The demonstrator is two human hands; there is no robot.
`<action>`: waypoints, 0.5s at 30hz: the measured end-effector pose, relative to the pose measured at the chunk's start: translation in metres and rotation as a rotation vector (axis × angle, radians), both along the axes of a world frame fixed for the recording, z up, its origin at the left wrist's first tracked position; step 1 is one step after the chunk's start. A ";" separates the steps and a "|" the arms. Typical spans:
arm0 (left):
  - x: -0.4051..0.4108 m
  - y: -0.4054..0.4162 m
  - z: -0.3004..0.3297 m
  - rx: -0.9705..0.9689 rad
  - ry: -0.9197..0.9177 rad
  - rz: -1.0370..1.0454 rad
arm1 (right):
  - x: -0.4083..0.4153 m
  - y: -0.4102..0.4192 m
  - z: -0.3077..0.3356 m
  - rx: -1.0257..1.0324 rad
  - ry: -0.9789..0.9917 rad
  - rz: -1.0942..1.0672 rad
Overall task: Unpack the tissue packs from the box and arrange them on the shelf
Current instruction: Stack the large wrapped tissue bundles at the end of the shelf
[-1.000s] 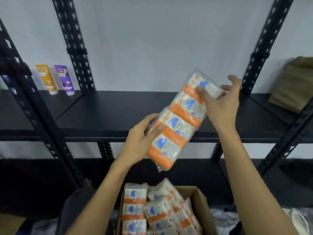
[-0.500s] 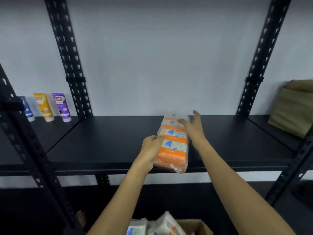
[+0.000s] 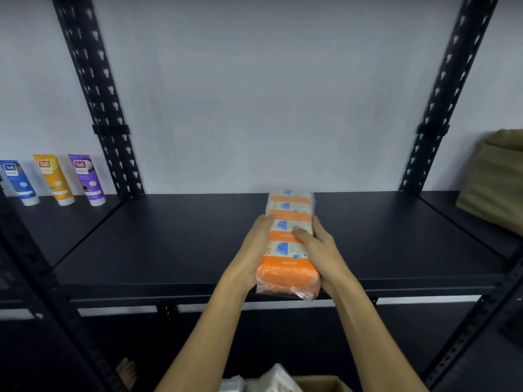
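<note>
My left hand (image 3: 256,251) and right hand (image 3: 318,250) clasped the tissue pack (image 3: 288,241) flat on the shelf (image 3: 169,244), its long axis pointing straight away from me (near end overhanging the front edge).

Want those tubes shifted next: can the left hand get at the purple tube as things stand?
Probably not right away: the left hand is holding the tissue pack, and the purple tube stands beyond a rack upright.
</note>
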State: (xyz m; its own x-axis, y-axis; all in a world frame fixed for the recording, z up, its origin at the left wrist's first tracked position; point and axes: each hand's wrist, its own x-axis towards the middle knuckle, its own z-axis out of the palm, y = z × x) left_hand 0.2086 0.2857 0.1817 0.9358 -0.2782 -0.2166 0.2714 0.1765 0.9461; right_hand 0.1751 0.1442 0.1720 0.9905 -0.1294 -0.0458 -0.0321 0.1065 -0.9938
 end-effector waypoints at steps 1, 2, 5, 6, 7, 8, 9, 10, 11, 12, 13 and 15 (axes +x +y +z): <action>0.001 -0.002 -0.001 0.007 -0.022 0.029 | 0.002 -0.003 0.002 0.003 0.005 0.034; 0.002 -0.005 -0.002 0.019 -0.054 0.055 | 0.004 -0.005 0.004 0.021 0.011 0.063; 0.006 -0.014 -0.009 0.126 -0.162 0.118 | 0.010 -0.012 0.008 0.053 0.020 0.134; 0.008 -0.015 -0.011 0.175 -0.196 0.128 | 0.011 -0.013 0.009 0.045 0.021 0.145; 0.010 -0.015 -0.014 0.223 -0.228 0.123 | 0.013 -0.014 0.008 0.035 0.018 0.153; 0.012 -0.015 -0.015 0.256 -0.254 0.119 | 0.014 -0.015 0.007 0.022 0.012 0.159; 0.011 -0.014 -0.014 0.271 -0.263 0.110 | 0.014 -0.015 0.006 0.009 0.004 0.165; 0.011 -0.015 -0.013 0.283 -0.258 0.099 | 0.014 -0.016 0.006 0.004 -0.005 0.165; 0.012 -0.015 -0.011 0.290 -0.250 0.087 | 0.014 -0.016 0.005 0.003 -0.012 0.157; 0.012 -0.014 -0.009 0.302 -0.243 0.071 | 0.014 -0.016 0.005 0.006 -0.015 0.153; 0.012 -0.013 -0.006 0.311 -0.231 0.054 | 0.015 -0.016 0.005 0.001 -0.008 0.156; 0.012 -0.009 -0.002 0.334 -0.196 0.007 | 0.017 -0.017 0.006 -0.047 0.010 0.178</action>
